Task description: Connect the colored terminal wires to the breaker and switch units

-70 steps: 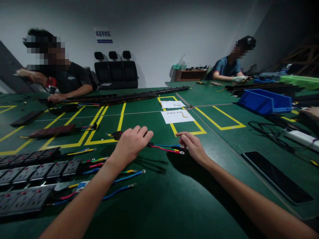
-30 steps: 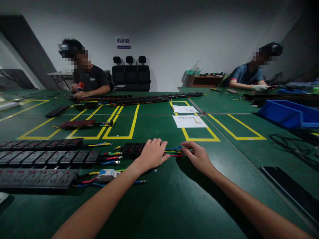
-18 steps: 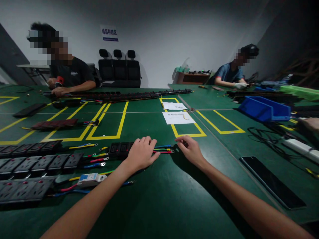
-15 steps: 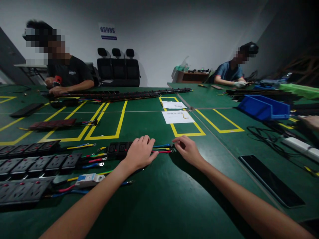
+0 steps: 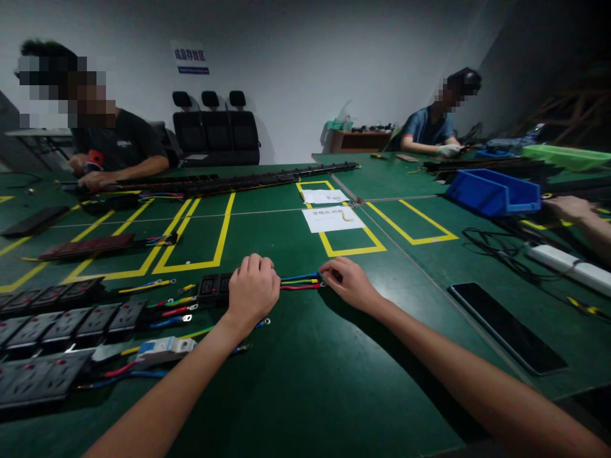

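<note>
My left hand (image 5: 254, 289) is closed over the right end of a black socket module (image 5: 207, 287), which lies on the green table (image 5: 305, 381). Blue, yellow-green and red wires (image 5: 300, 282) run out to the right from under that hand. At their tips, my right hand (image 5: 351, 281) has thumb and forefinger pinched around the wire ends; the lugs there are partly hidden by the fingers. Left of my left forearm lie rows of socket strips (image 5: 62, 324) with lugged wires, and a white-and-blue circuit breaker (image 5: 166, 349).
To the right lie a phone (image 5: 506, 327), a white power strip (image 5: 570, 270) and black cables (image 5: 491, 245). A blue bin (image 5: 496, 194) stands behind them. Two people work across the table; another person's hand (image 5: 575, 210) reaches in at right. Paper sheets (image 5: 331, 219) lie ahead.
My left hand's thumb has drawn in from over the wires, and its fingers have closed on the module. My right fingers have come together on the wire ends. The view has shifted slightly right.
</note>
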Tool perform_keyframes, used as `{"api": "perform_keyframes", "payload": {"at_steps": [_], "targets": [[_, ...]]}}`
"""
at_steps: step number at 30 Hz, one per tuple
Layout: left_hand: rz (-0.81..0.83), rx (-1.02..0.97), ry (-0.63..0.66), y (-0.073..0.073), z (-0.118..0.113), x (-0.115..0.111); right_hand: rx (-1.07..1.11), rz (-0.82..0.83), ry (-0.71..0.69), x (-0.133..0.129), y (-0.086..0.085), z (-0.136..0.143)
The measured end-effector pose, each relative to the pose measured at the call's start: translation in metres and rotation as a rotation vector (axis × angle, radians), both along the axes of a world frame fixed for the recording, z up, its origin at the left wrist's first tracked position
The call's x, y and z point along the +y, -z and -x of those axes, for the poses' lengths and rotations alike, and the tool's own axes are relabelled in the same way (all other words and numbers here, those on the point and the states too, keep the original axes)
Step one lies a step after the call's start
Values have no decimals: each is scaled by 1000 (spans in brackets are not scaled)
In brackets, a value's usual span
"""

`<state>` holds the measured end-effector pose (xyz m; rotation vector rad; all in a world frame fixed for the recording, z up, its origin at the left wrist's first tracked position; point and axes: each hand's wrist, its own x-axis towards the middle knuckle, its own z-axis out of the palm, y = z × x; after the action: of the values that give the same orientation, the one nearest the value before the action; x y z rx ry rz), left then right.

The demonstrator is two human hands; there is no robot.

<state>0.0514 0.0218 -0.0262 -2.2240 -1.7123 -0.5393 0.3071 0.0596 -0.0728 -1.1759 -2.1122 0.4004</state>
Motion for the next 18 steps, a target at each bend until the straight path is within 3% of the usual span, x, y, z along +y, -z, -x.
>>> {"api": "perform_keyframes", "payload": {"at_steps": [18], "targets": [[21,-111,41,3,5,4,25,17,2,-3,3,1]]}}
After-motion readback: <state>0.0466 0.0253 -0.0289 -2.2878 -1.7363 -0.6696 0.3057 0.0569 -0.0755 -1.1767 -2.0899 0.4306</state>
